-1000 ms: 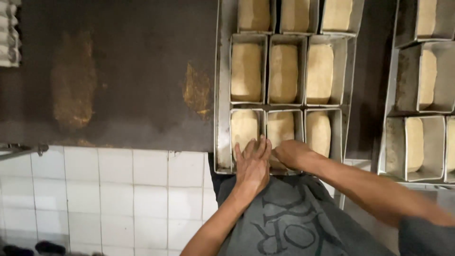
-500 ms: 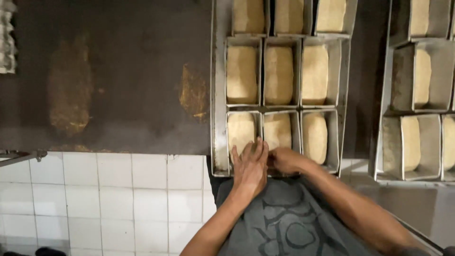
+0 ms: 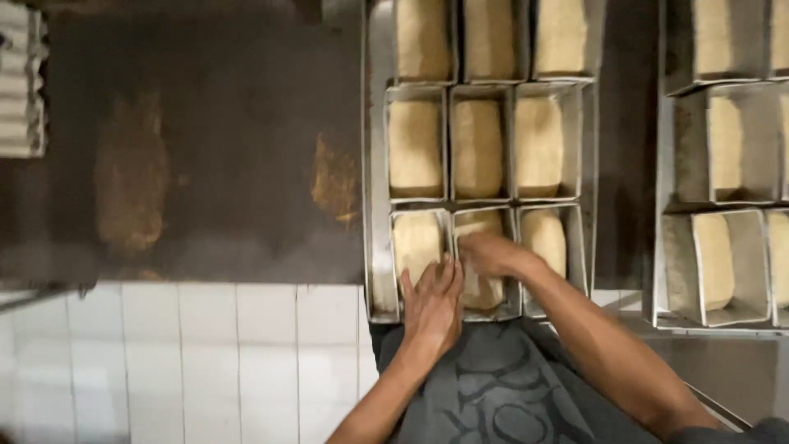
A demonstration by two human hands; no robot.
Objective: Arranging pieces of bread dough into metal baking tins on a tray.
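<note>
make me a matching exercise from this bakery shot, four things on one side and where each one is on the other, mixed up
Things:
1. left hand
2. right hand
3. dark worktop
4. white tiles

Places:
A. below the worktop's front edge
B. inside the middle tin of the nearest row, on the dough
C. left of the tray of tins
D. on the near rim of the tray, beside the other hand

Pairs: 1-D, 2-B, 3-C, 4-A

Both hands (image 3: 460, 279) cover most of the dough in the middle front tin (image 3: 485, 263).
</note>
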